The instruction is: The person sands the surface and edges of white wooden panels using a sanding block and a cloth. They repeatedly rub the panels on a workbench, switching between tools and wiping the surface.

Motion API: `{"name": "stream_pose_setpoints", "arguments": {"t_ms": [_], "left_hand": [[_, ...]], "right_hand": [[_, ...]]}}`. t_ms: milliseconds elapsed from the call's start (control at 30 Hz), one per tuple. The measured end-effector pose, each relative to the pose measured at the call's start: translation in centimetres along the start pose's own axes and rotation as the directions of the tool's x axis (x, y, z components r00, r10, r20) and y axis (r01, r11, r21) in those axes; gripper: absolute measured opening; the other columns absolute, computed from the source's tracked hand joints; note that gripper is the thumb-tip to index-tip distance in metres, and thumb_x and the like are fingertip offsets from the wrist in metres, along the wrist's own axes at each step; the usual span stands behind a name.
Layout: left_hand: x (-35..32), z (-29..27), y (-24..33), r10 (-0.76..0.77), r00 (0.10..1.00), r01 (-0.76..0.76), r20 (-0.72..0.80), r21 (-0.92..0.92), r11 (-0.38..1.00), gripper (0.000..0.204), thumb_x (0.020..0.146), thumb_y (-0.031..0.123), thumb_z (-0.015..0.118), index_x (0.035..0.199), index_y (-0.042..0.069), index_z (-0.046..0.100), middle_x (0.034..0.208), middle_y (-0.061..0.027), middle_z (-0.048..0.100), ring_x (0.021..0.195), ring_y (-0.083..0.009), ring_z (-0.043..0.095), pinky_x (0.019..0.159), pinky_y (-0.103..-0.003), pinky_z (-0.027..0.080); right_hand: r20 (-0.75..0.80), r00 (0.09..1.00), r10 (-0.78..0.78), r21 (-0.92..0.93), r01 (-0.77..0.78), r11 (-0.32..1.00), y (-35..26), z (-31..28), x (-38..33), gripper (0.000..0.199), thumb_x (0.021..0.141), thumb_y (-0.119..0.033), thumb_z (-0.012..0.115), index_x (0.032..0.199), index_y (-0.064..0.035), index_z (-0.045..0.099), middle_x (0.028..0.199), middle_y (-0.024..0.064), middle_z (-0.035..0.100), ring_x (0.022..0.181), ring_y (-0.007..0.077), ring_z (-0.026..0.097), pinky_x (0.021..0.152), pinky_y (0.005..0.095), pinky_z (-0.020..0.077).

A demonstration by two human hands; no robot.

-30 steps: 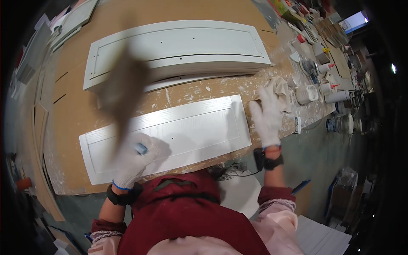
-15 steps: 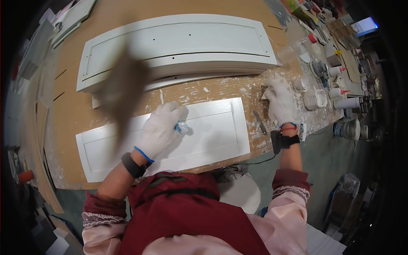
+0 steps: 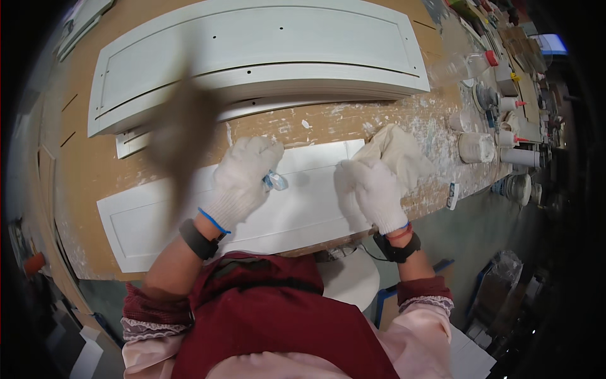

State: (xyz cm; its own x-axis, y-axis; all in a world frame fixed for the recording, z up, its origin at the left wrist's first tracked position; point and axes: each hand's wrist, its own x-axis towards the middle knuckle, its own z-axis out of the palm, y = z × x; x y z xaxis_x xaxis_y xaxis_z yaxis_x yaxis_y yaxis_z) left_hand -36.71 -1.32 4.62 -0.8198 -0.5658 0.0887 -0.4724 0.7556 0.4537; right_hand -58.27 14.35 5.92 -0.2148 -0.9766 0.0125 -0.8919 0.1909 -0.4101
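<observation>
A white framed panel [image 3: 303, 211] lies flat on the worktable in front of me. My left hand [image 3: 243, 174], in a white knit glove, is over the panel's middle, its fingers curled round a small crumpled blue-and-white thing [image 3: 276, 181] whose kind I cannot make out. Also gloved, my right hand [image 3: 374, 192] is over the panel's right end. It grips a cream cloth [image 3: 407, 158] that spreads out to the right, over the panel's edge and the tabletop. The fingertips of that hand are partly hidden.
Behind the panel is a stack of similar white panels [image 3: 315, 41]. A clear bottle with a red cap [image 3: 491, 58], a white tub [image 3: 476, 148] and several other containers stand at the right. Paint marks the brown tabletop [image 3: 309, 125]. A dark blur [image 3: 183, 120] covers part of the left side.
My right hand has moved left from the tabletop to the panel's right end, bringing the cream cloth, now spread wider. My left hand stays over the panel with the blue-and-white thing.
</observation>
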Motion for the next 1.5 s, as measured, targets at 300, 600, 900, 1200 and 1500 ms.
{"name": "stream_pose_setpoints", "arguments": {"t_ms": [300, 600, 900, 1200, 1500], "left_hand": [[-0.1, 0.1, -0.7, 0.01, 1.0, -0.012, -0.021, -0.061, 0.998, 0.04, 0.071, 0.018, 0.074, 0.109, 0.013, 0.064, 0.099, -0.0082, 0.063, 0.095, -0.0318, 0.058, 0.078, -0.041, 0.05], [0.0, 0.7, -1.0, 0.022, 1.0, -0.023, -0.012, -0.074, 0.997, 0.038, 0.072, 0.016, 0.071, 0.109, 0.012, 0.065, 0.098, -0.0071, 0.064, 0.093, -0.0315, 0.059, 0.077, -0.042, 0.051], [0.1, 0.1, -0.5, -0.032, 0.999, 0.032, 0.004, -0.054, 0.998, 0.038, 0.071, 0.016, 0.073, 0.108, 0.011, 0.065, 0.099, -0.0073, 0.063, 0.095, -0.0319, 0.058, 0.078, -0.042, 0.05], [0.0, 0.0, -0.7, 0.017, 1.0, -0.015, 0.026, -0.09, 0.996, 0.039, 0.071, 0.015, 0.074, 0.109, 0.01, 0.064, 0.101, -0.0092, 0.064, 0.096, -0.0329, 0.058, 0.079, -0.042, 0.05], [0.1, 0.3, -0.6, 0.015, 1.0, -0.014, 0.003, -0.124, 0.992, 0.041, 0.07, 0.017, 0.077, 0.108, 0.011, 0.065, 0.1, -0.0116, 0.064, 0.094, -0.0338, 0.059, 0.078, -0.042, 0.05]], "right_hand": [[-0.022, 0.997, 0.068, 0.023, -0.067, 0.997, 1.4, 0.3, 3.9, 0.026, 0.084, -0.012, 0.061, 0.109, -0.013, 0.068, 0.092, 0.0121, 0.063, 0.085, 0.0305, 0.061, 0.073, 0.0391, 0.0496], [-0.022, 0.993, 0.119, 0.003, -0.119, 0.993, 1.2, 0.1, 4.5, 0.022, 0.086, -0.014, 0.06, 0.107, -0.0131, 0.068, 0.093, 0.0137, 0.064, 0.085, 0.0314, 0.061, 0.071, 0.0396, 0.0505], [-0.08, 0.994, 0.074, 0.111, -0.065, 0.992, 0.8, 0.0, 0.4, 0.029, 0.082, -0.014, 0.067, 0.111, -0.0127, 0.069, 0.093, 0.0115, 0.064, 0.086, 0.0261, 0.062, 0.073, 0.0353, 0.0504], [0.037, 0.986, 0.166, 0.097, -0.168, 0.981, -0.5, 1.8, 4.7, 0.028, 0.076, -0.007, 0.061, 0.103, -0.0111, 0.065, 0.081, 0.011, 0.059, 0.076, 0.0293, 0.061, 0.062, 0.0385, 0.0496], [0.018, 0.995, 0.093, -0.117, -0.091, 0.989, -0.8, 1.0, 3.9, 0.032, 0.073, -0.011, 0.065, 0.105, -0.0121, 0.066, 0.083, 0.0135, 0.06, 0.082, 0.0339, 0.059, 0.068, 0.0408, 0.0502]]}}
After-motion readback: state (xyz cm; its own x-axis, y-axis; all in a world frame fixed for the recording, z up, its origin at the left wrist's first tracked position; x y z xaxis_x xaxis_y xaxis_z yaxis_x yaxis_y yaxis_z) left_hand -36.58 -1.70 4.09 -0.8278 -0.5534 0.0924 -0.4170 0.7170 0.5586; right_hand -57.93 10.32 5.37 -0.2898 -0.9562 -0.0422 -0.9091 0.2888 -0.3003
